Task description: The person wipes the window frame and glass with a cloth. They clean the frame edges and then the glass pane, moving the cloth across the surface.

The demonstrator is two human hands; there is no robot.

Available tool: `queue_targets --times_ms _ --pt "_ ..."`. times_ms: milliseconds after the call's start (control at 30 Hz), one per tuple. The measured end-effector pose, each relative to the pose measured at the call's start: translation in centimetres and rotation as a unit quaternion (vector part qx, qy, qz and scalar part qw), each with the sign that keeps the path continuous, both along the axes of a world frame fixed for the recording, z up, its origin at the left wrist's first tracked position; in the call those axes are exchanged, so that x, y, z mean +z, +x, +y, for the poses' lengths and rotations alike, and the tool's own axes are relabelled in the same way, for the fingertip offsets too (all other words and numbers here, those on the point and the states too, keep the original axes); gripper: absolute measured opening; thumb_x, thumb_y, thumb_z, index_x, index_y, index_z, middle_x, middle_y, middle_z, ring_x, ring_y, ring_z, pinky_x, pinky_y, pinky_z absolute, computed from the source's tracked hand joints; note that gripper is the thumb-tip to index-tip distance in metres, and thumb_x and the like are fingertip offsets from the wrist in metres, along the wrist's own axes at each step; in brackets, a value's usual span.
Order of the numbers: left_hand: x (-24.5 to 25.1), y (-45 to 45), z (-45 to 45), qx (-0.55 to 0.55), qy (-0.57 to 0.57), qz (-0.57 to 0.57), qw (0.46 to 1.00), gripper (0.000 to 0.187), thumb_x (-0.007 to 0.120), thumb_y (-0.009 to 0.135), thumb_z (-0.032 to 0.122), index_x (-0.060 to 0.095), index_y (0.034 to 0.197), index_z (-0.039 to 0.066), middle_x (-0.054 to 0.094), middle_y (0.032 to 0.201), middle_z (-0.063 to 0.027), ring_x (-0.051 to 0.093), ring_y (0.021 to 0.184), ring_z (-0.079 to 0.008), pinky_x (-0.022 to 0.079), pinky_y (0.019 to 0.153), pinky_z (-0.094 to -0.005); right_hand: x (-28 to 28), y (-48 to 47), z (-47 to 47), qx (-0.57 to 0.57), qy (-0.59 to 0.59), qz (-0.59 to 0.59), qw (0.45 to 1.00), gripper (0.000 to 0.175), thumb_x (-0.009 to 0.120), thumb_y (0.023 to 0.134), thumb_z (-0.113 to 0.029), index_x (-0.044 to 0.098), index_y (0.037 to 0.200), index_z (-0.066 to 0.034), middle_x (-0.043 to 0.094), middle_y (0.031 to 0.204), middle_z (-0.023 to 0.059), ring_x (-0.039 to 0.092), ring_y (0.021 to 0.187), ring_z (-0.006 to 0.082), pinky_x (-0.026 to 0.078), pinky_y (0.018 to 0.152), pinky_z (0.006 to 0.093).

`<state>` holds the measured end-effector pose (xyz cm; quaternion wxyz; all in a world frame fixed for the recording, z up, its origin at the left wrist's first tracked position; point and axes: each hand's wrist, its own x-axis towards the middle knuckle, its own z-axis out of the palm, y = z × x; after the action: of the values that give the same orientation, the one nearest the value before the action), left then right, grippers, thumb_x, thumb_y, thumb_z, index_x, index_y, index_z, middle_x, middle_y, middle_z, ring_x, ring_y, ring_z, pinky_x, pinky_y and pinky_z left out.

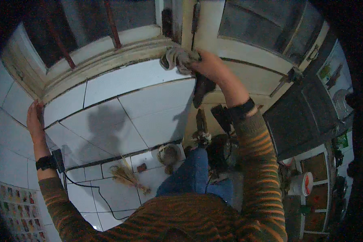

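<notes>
My right hand (210, 66) grips a bunched grey-brown cloth (177, 59) at the right end of the window sill, beside the cream door frame. Dark cloth or a dark object hangs just under that hand; which of the two I cannot tell. At the far left, my left hand (35, 116) rests against the left end of the white-tiled ledge (118, 81), near the corner with the tiled wall, and no object shows in it. Both wrists wear black bands with small dark devices. The wooden window frame (103, 59) runs between my hands, with reddish bars above it.
Below the ledge lie a straw hand broom (128, 178), a small reddish-brown piece (141, 167) and a round pot-like container (168, 154). A cream door (254, 72) with glass panes stands at the right. Farther right is a white bucket (301, 184). A black cable hangs from the left wrist device.
</notes>
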<state>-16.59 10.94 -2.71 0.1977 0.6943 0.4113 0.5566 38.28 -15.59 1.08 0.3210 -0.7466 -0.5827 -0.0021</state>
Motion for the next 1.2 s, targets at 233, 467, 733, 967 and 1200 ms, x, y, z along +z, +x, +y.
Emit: queue_targets --times_ms 233,467,733,967,1200 --pt "-0.4 0.4 -1.3 -0.085 -0.065 -0.193 0.975 0.042 0.053 0.095 0.03 0.054 0.122 -0.002 0.061 0.111 -0.0091 0.057 0.104 -0.0179 0.041 0.097 -0.0292 1.1 0.1 1.8 -0.072 -0.078 -0.058 0.993 0.044 0.07 0.076 -0.029 0.06 0.109 -0.0017 0.064 0.103 0.022 0.061 0.097 0.039 0.048 0.082 0.0428" --pt "0.4 0.7 -1.3 -0.052 -0.068 -0.158 0.984 0.038 0.053 0.095 0.026 0.056 0.12 -0.003 0.061 0.11 -0.0098 0.057 0.105 -0.0182 0.044 0.096 -0.03 0.7 1.0 0.4 0.018 -0.048 -0.068 0.996 0.045 0.068 0.078 -0.034 0.061 0.109 -0.0024 0.065 0.1 0.0224 0.061 0.095 0.0397 0.049 0.08 0.0434" --pt "-0.2 0.2 -0.7 -0.076 -0.079 -0.204 0.973 0.037 0.052 0.096 0.025 0.056 0.119 -0.003 0.061 0.11 -0.0101 0.057 0.105 -0.018 0.045 0.093 -0.0289 2.0 0.2 2.3 -0.063 -0.12 -0.13 0.982 0.039 0.067 0.076 -0.032 0.065 0.103 -0.0045 0.066 0.096 0.0206 0.062 0.091 0.0385 0.049 0.079 0.0436" --pt "0.4 0.7 -1.3 -0.063 -0.075 -0.167 0.981 0.043 0.055 0.094 0.03 0.055 0.121 -0.004 0.06 0.11 -0.0099 0.057 0.104 -0.0181 0.044 0.091 -0.0277 1.4 1.4 1.1 0.003 -0.104 -0.146 0.984 0.043 0.071 0.074 -0.031 0.063 0.107 -0.0053 0.066 0.101 0.0184 0.061 0.097 0.0365 0.048 0.083 0.0421" --pt "0.2 0.5 -0.8 -0.053 -0.056 -0.151 0.986 0.044 0.057 0.093 0.032 0.056 0.117 -0.004 0.06 0.109 -0.0094 0.057 0.101 -0.019 0.043 0.093 -0.0291 2.2 0.1 -0.1 -0.051 -0.112 -0.175 0.977 0.038 0.066 0.078 -0.033 0.063 0.106 -0.0085 0.067 0.1 0.0165 0.063 0.093 0.0364 0.05 0.08 0.0443"
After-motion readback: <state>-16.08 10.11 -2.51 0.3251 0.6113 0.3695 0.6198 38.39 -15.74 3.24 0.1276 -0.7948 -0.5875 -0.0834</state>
